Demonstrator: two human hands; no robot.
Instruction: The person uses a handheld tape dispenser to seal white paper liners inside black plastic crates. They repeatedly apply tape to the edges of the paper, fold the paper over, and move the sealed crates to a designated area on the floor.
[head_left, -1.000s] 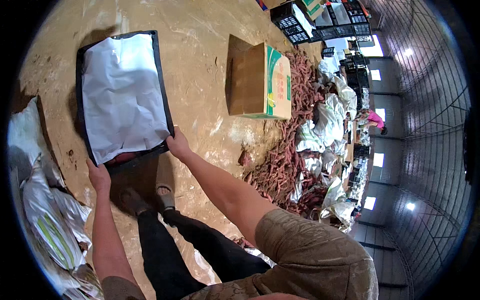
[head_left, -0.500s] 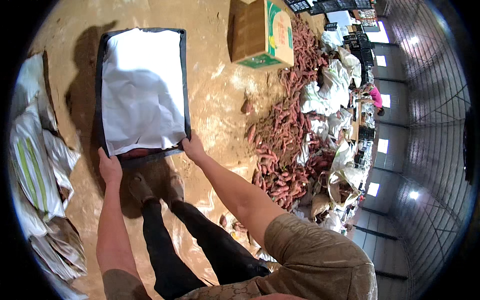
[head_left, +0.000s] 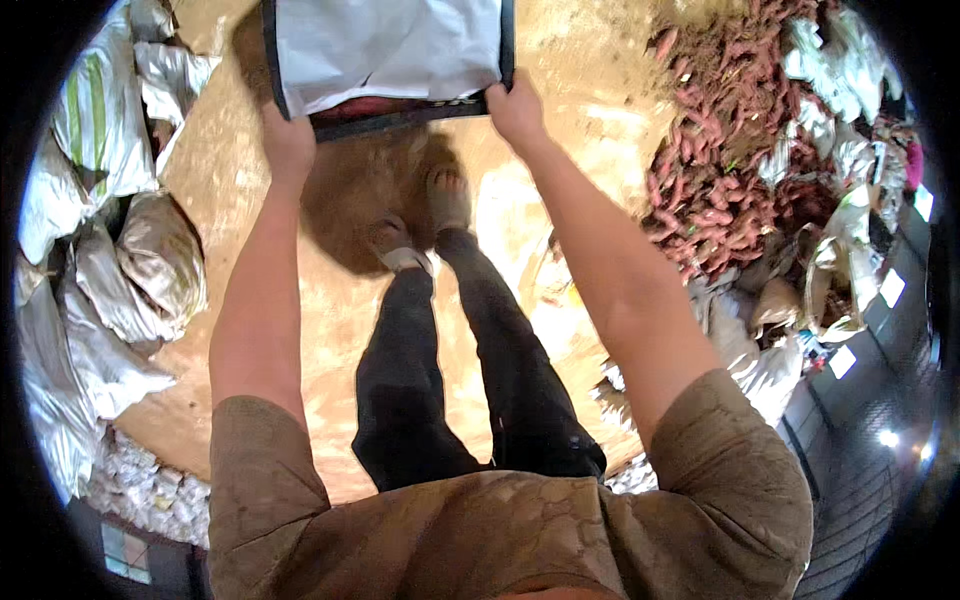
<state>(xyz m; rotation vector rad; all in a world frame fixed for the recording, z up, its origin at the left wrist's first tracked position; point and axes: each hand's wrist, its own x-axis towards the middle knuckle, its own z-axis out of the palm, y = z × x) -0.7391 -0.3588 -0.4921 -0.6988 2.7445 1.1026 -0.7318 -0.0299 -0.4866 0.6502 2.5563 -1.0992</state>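
Out in front of me, at the top of the view, I hold a black crate (head_left: 400, 122) above the floor. A white sheet (head_left: 392, 45) covers most of its top. At the near side a strip of reddish sweet potatoes (head_left: 372, 105) shows under the sheet's edge. My left hand (head_left: 288, 142) is closed on the crate's near left corner, and my right hand (head_left: 517, 110) grips the near right corner. The fingers are partly hidden by the rim. The crate's far end lies outside the picture.
Stuffed white sacks (head_left: 105, 120) line the left side. A large heap of loose sweet potatoes (head_left: 715, 185) spreads across the floor (head_left: 580, 60) on the right, with pale sacks (head_left: 835, 260) beyond it. My feet (head_left: 450, 200) stand on the floor below the crate.
The view has turned and tilted, so the crate sits higher in the picture with its far end cut off. The cardboard box has left the view. Both hands keep their hold.
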